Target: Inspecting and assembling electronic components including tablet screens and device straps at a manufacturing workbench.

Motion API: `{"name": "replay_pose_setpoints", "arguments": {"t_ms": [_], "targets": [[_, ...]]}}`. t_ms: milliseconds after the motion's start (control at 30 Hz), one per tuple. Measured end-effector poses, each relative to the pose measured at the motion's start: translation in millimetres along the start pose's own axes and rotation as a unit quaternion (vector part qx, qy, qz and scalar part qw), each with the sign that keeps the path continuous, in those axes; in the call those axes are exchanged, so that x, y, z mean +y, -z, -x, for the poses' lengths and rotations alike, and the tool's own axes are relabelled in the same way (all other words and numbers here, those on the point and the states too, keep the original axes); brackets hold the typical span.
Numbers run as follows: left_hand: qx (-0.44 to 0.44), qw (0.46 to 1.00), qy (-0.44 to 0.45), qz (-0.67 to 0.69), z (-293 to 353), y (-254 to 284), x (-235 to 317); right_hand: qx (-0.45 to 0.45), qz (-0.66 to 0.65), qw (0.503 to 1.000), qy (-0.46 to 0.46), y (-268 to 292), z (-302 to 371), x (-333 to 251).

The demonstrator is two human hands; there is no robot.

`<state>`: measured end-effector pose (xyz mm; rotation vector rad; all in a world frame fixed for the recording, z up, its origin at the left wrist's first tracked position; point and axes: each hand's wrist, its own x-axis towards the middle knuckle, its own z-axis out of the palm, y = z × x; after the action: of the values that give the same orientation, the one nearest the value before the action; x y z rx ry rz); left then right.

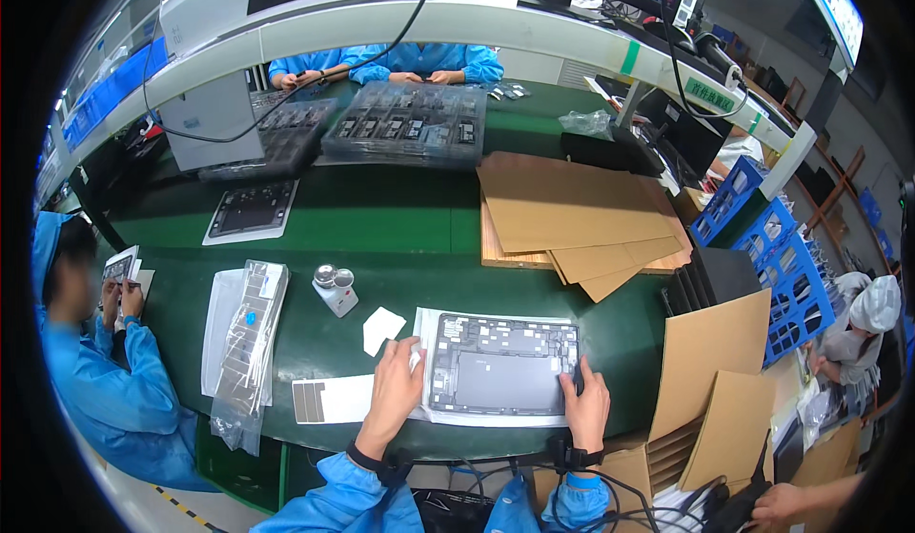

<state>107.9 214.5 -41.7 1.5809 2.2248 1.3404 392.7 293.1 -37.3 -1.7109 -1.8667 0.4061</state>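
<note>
In front of me lies a grey tablet housing with its inner parts exposed, on a white sheet. My left hand is at its left side, fingers bent and drawn together near a small white bit; what they pinch is too small to name. My right hand holds the housing's right edge between thumb and fingers. Beside my left hand are a white card with grey-brown strips and a white paper piece. Farther left stand a small dispenser bottle and a plastic bag of strip sheets.
Cardboard sheets lie at the back right; cardboard dividers and blue racks stand on the right. Clear trays of parts and another tablet housing lie farther back. A co-worker sits at left. A shelf beam crosses overhead.
</note>
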Motion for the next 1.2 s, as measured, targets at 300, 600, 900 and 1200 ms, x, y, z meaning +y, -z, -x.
{"name": "replay_pose_setpoints", "arguments": {"t_ms": [300, 600, 900, 1200], "targets": [[-0.304, 0.84, 0.144, 0.425, 7.6, 46.3, 35.7, 0.081, 0.186, 0.978, 0.043, 9.7, 0.3, -31.6], [-0.387, 0.801, 0.074, 0.451, 26.1, 50.8, 48.7, -0.19, -0.301, 0.913, 0.199, 10.4, 59.3, -143.2], [-0.372, 0.759, 0.073, 0.529, 25.3, 42.6, 56.4, -0.027, -0.251, 0.929, 0.271, 0.6, 69.3, -139.1], [-0.07, 0.989, -0.095, -0.09, 34.3, -11.1, 9.6, -0.054, 0.085, 0.946, 0.309, 33.4, -1.6, -105.8]]}}
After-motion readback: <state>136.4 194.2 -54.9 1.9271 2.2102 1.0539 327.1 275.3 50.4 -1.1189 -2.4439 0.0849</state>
